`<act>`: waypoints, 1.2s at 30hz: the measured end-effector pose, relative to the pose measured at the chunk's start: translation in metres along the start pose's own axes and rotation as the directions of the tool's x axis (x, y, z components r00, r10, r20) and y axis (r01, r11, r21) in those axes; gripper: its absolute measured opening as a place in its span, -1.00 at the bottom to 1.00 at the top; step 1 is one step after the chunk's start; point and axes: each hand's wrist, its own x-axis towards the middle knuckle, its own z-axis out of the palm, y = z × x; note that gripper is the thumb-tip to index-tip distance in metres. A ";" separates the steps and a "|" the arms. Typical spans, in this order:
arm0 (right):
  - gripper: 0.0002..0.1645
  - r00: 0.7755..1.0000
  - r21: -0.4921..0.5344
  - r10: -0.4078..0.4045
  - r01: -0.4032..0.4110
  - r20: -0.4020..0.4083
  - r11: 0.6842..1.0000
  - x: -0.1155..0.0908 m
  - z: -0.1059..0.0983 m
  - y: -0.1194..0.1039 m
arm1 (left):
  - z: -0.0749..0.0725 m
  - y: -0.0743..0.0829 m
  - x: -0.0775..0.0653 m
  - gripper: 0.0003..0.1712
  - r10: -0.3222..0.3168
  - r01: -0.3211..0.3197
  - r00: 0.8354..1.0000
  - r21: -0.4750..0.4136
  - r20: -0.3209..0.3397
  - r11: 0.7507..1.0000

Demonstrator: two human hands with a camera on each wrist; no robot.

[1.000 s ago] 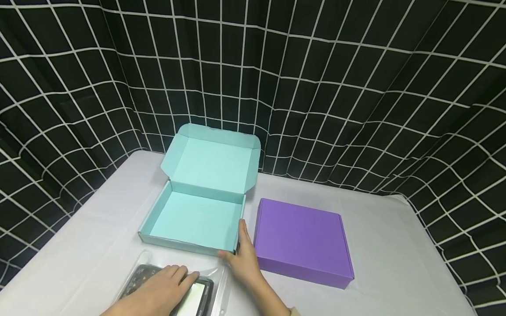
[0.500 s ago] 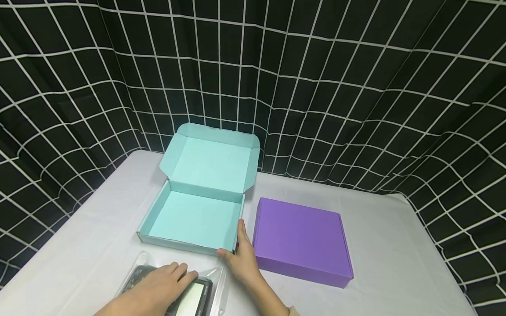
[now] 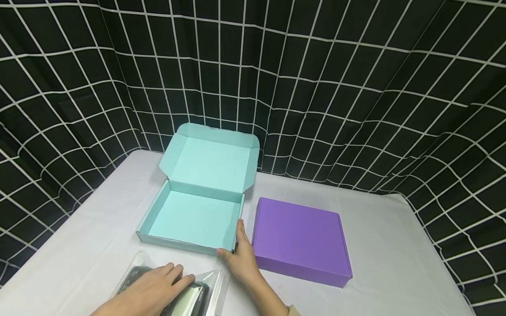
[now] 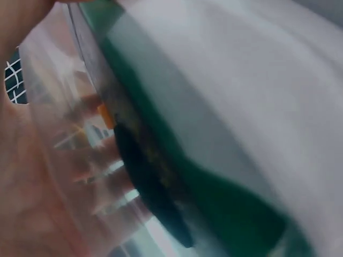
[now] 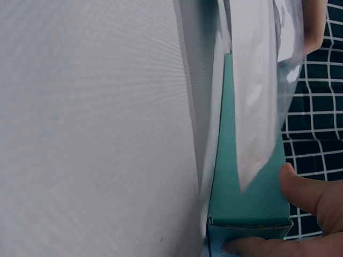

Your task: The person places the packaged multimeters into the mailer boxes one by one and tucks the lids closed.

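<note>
A dark electronic device with a pale screen lies in a clear plastic bag at the near edge of the head view. My left hand grips it from above, covering much of its face; through the film in the left wrist view, fingers show beyond the device's edge. The device looks tilted. Just past it stands a turquoise cardboard box, lid raised, nothing inside. At the box's near right corner, my right hand holds on, thumb on the front wall and fingers along the right side.
To the right of the turquoise box sits a closed purple box. Both boxes are on a white cloth-covered table. Black curtains with a white grid surround the back and sides.
My left hand has shifted slightly toward the lower left, and the bagged device has tipped, its screen showing narrower. The right hand and both boxes look the same.
</note>
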 end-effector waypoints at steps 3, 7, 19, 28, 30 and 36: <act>0.12 1.000 -0.001 0.000 0.000 0.005 1.000 0.000 -0.001 0.000 | -0.003 0.001 0.000 -0.08 0.000 0.000 1.000 0.044 0.011 0.999; 0.13 1.000 0.014 0.003 -0.003 0.009 1.000 0.000 -0.001 -0.001 | -0.009 0.002 -0.001 -0.06 -0.007 0.005 1.000 0.112 0.015 0.994; 0.14 0.999 0.023 0.021 -0.021 0.025 0.999 0.000 -0.003 -0.002 | -0.034 0.002 -0.001 -0.05 0.019 -0.004 0.995 0.152 -0.097 0.988; 0.09 1.000 0.010 0.023 -0.023 0.003 1.000 0.002 -0.002 0.002 | -0.058 -0.005 0.008 0.13 -0.049 0.050 0.999 0.051 -0.019 0.997; 0.07 1.000 0.007 0.025 -0.025 -0.002 1.000 0.002 -0.002 0.003 | -0.064 -0.006 0.012 0.15 -0.089 0.089 0.996 0.025 0.024 0.996; -0.03 1.000 -0.006 0.003 -0.003 -0.004 1.000 0.002 -0.001 0.004 | -0.076 -0.013 0.026 0.22 -0.112 0.111 0.993 0.012 0.044 0.994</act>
